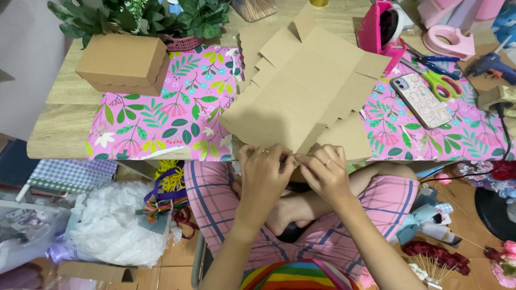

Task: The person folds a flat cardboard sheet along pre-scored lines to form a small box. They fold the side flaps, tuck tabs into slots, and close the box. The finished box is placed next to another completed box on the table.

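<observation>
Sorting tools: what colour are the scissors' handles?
Bright green handles on the scissors, seen in the head view.

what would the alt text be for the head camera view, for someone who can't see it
Both hands, the left hand and right hand, pinch the near edge of a flat, unfolded cardboard box blank lying on pink floral paper over a low wooden table. A finished cardboard box, phone and scissors lie nearby.

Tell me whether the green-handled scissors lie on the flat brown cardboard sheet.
No, the green-handled scissors lie on the pink floral paper, apart from the flat brown cardboard sheet.
</observation>
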